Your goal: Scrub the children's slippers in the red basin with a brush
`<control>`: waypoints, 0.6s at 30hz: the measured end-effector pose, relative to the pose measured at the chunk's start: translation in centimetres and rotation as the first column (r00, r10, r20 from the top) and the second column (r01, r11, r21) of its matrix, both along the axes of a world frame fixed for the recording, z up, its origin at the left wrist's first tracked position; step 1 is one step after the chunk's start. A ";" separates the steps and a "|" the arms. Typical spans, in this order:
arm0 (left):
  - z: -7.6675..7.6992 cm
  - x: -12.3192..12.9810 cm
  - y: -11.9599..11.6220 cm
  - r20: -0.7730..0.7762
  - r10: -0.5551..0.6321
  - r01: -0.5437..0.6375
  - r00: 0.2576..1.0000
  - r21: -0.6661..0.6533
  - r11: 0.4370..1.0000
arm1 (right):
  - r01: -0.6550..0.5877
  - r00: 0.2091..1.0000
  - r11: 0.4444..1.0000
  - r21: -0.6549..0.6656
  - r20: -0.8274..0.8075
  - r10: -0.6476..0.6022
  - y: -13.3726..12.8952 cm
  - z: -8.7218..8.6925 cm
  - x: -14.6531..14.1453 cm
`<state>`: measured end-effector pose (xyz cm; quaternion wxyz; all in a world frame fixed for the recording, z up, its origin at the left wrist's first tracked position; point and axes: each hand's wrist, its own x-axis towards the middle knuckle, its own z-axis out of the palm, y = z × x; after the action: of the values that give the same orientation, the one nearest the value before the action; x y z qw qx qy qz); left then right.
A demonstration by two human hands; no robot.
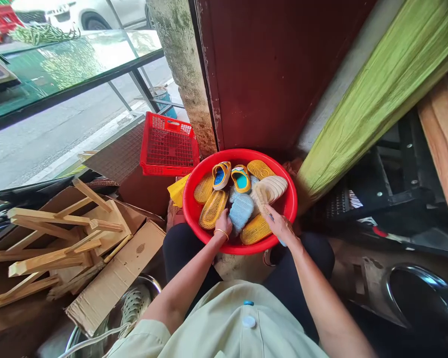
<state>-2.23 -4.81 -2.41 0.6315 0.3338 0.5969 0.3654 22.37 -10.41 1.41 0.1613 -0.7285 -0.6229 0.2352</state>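
Note:
A red plastic basin [289, 219] stands between my knees, filled with several shoes and slippers. My left hand [224, 223] is closed on the near edge of a light blue shoe [241, 211], its fuzzy or sudsy surface facing up. Just right of it, my right hand [280, 226] grips a pale, bristly brush [261, 200], blurred by motion. Around them lie yellow soles turned upward, such as a yellow slipper [213, 209] and a yellow sole [256, 230]. Two small clogs [241, 180] with blue and teal insides sit at the far side. A cream sole [275, 188] rests at the right.
A red plastic crate [169, 146] stands behind the basin, left. Wooden stools [67, 223] are heaped at my left beside a cardboard piece [123, 273]. A green cloth [369, 99] hangs at the right. Behind is a dark red door [269, 74]; a metal basin [418, 288] sits lower right.

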 end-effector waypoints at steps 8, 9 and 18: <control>3.1 5.1 -2.7 -0.354 -0.597 0.692 0.720 0.441 0.572 | 0.392 0.785 0.918 0.060 -0.542 -0.300 0.6 -1.0 0.9; 3.1 6.4 -2.6 -0.427 -0.605 0.741 0.672 0.388 0.548 | 0.419 0.748 0.907 0.050 -0.585 -0.313 0.5 -1.0 1.0; 1.1 10.8 -2.6 -0.828 -0.512 0.884 0.231 -0.042 0.466 | 0.318 0.845 0.942 0.107 -0.482 -0.231 0.4 -2.4 1.4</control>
<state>8.61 -7.46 -1.35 0.3233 0.8211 0.4700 -0.0208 23.73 -10.04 -1.00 0.4033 -0.7150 -0.4740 0.3184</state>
